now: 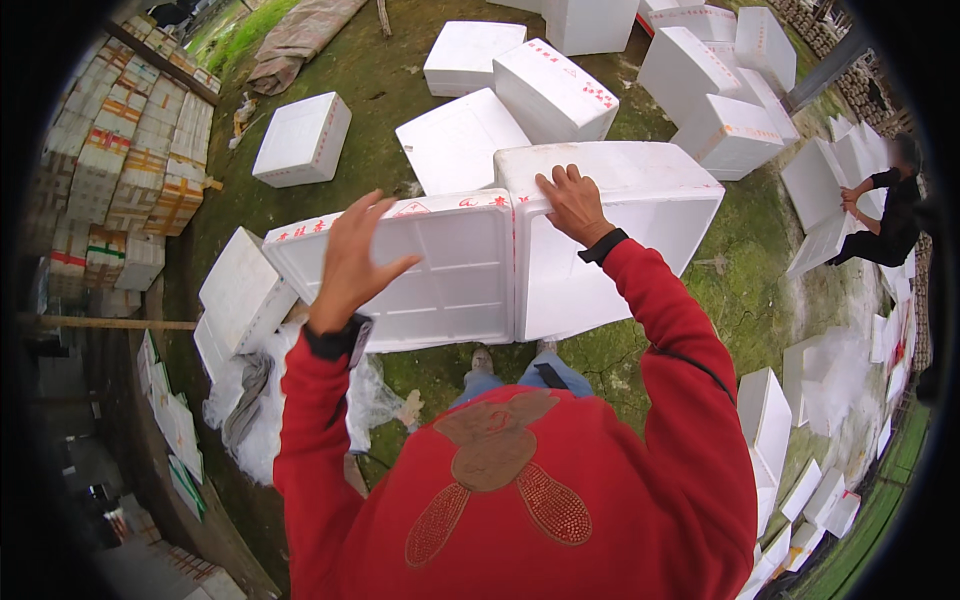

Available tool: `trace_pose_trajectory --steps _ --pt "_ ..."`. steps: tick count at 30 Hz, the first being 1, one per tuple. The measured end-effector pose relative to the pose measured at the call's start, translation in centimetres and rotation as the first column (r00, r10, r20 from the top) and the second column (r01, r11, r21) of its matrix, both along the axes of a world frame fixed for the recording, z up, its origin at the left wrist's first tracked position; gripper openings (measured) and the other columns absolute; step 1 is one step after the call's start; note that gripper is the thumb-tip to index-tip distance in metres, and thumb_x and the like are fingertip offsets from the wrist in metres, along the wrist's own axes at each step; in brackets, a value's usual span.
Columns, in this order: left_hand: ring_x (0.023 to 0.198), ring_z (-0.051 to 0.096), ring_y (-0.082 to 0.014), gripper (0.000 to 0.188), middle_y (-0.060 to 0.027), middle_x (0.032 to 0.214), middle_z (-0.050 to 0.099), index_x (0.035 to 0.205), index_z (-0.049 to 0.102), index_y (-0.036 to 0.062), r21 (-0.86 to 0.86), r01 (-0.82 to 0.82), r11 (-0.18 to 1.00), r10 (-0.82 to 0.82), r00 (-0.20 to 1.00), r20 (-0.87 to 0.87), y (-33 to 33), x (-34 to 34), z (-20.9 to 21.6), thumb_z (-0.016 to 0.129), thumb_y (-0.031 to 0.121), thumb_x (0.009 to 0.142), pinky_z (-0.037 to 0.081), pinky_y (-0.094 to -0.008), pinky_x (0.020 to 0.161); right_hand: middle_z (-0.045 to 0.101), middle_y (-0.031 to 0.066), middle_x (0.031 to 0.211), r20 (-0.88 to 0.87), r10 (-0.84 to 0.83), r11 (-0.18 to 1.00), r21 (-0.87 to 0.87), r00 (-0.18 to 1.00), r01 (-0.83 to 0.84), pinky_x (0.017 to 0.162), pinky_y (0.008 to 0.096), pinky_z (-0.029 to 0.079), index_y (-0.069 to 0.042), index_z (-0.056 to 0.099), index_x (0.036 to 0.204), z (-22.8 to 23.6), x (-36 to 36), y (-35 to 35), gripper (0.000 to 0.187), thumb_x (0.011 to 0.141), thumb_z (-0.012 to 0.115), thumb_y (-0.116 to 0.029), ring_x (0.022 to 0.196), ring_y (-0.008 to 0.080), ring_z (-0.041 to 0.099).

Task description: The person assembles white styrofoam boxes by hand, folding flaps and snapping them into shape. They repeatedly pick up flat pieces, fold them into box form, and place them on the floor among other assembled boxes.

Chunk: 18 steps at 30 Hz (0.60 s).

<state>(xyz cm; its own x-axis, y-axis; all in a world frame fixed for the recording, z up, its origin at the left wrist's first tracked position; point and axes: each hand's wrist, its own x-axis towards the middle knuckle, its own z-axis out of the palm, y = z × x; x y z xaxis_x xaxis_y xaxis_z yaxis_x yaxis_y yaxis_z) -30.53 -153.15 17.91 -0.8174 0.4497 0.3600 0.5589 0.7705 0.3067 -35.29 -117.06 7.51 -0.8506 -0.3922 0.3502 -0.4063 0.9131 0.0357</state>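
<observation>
Two white foam boxes stand on edge side by side before me. The left foam box (440, 280) has red marks along its top edge and a ribbed face toward me. Turned toward me is the smooth hollow of the right foam box (590, 280). My right hand (578, 208) is bent over that box's upper rim, gripping it near the seam between the two. Fingers spread and thumb out, my left hand (352, 258) is at the left box's left end, slightly blurred; whether it touches the box I cannot tell.
Loose foam boxes (556, 92) lie ahead on the mossy ground. Taped boxes (130, 140) are stacked at the left. Clear plastic wrap (370, 400) lies by my left side. At the far right, another person (885, 210) handles white foam pieces (815, 180).
</observation>
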Motion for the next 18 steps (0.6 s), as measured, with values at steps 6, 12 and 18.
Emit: trace_pose_trajectory --steps 6,12,18 --pt "0.108 0.058 -0.0321 0.075 -0.0154 0.112 0.063 0.124 0.051 0.0096 -0.313 0.261 0.913 -0.091 0.879 0.468 15.4 -6.5 -5.1 0.083 0.04 0.063 0.04 -0.0453 0.096 0.056 0.0069 0.098 0.017 -0.024 1.0 0.009 1.0 0.024 0.059 0.033 0.046 -0.009 0.06 0.114 0.5 3.1 2.0 0.051 0.066 0.075 -0.012 0.095 0.0243 0.053" --pt "0.098 0.063 -0.0329 0.054 -0.0148 0.101 0.066 0.115 0.056 0.0091 -0.405 0.345 0.847 -0.115 0.862 0.493 19.7 -5.8 -5.2 0.077 0.033 0.071 0.051 -0.0427 0.079 0.055 0.0053 0.1 0.066 -0.106 0.992 -0.055 0.992 0.11 0.063 0.036 0.051 -0.015 0.059 0.117 -1.3 5.4 6.5 0.051 0.068 0.072 -0.01 0.094 0.0269 0.054" --pt "0.098 0.061 -0.0352 0.05 -0.0136 0.105 0.063 0.114 0.054 0.0104 -0.246 0.201 0.948 -0.128 0.95 0.285 12.7 -4.0 -6.2 0.077 0.028 0.073 0.05 -0.0431 0.078 0.055 0.0081 0.104 0.157 -0.461 0.884 0.0 0.873 0.467 0.067 0.0417 0.055 -0.011 0.06 0.107 -5.0 7.7 15.9 0.037 0.071 0.069 -0.012 0.098 0.032 0.055"
